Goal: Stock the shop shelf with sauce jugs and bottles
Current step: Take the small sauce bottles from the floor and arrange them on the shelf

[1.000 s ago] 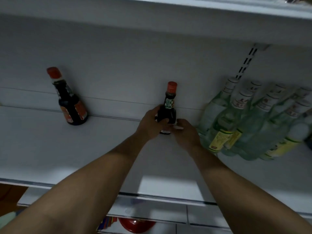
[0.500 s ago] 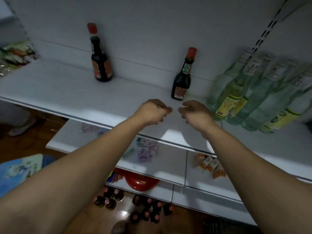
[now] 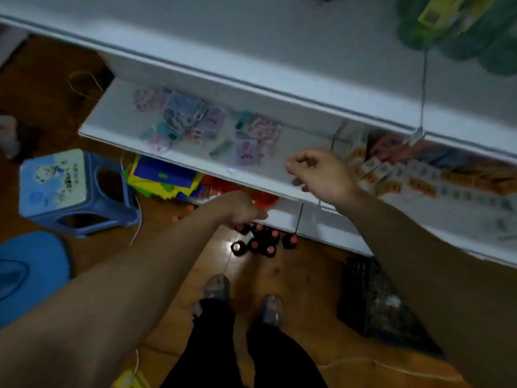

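I look down past the white shelf point(image 3: 251, 60) to the wooden floor. Several dark sauce bottles with red caps point(image 3: 263, 242) stand clustered on the floor by the shelf's foot. My left hand point(image 3: 237, 208) hangs just above and left of them, fingers loosely curled, holding nothing. My right hand point(image 3: 319, 172) is higher, in front of the lower shelf's edge, fingers loosely curled and empty. The green glass bottles point(image 3: 461, 29) on the upper shelf show blurred at the top right.
A lower shelf point(image 3: 117, 107) carries small colourful packets point(image 3: 207, 130) and orange boxes point(image 3: 391, 175). A blue plastic stool point(image 3: 72, 191) and a blue seat point(image 3: 30, 273) stand at the left. A black crate point(image 3: 375, 298) sits right of my feet point(image 3: 243, 298). Coloured items point(image 3: 165, 177) lie under the shelf.
My view swung down from the upper shelf to the floor. Both hands left the placed sauce bottle and dropped, the left one toward the bottles on the floor.
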Demonstrator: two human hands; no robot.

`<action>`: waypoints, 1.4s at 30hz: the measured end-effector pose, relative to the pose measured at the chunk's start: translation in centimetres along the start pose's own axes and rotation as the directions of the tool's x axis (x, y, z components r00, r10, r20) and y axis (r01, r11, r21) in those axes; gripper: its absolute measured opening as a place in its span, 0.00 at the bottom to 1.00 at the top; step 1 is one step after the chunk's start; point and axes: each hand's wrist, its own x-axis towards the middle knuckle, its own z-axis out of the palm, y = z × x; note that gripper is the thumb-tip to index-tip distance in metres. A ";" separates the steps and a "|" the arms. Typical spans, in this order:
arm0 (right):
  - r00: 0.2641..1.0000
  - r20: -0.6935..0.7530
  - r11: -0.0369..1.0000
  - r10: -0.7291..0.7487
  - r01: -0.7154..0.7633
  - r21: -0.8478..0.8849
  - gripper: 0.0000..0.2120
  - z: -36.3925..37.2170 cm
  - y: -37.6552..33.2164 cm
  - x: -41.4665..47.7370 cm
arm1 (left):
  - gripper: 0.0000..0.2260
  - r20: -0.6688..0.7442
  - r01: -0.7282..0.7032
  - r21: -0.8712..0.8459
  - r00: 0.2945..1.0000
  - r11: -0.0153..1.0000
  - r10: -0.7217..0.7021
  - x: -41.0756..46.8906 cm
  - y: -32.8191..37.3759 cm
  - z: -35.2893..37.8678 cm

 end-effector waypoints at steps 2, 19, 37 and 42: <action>0.998 0.004 0.998 0.064 -0.064 -0.018 0.05 2.6 4.2 1.1 | 0.22 -0.018 0.030 0.036 0.999 0.999 -0.029 3.8 -2.2 2.9; 0.893 0.085 0.885 0.441 -0.418 -0.205 0.23 30.2 39.9 8.7 | 0.29 -0.114 0.183 0.220 0.980 0.958 -0.161 32.6 -22.4 24.7; 0.939 -0.103 0.867 0.328 -0.342 -0.362 0.13 34.6 46.4 11.6 | 0.18 -0.342 -0.015 0.155 0.937 0.988 0.068 37.7 -27.5 28.5; 0.959 -0.101 0.898 0.266 -0.284 -0.337 0.12 31.6 42.8 9.1 | 0.15 -0.357 -0.067 0.099 0.929 0.993 0.098 32.8 -26.2 26.9</action>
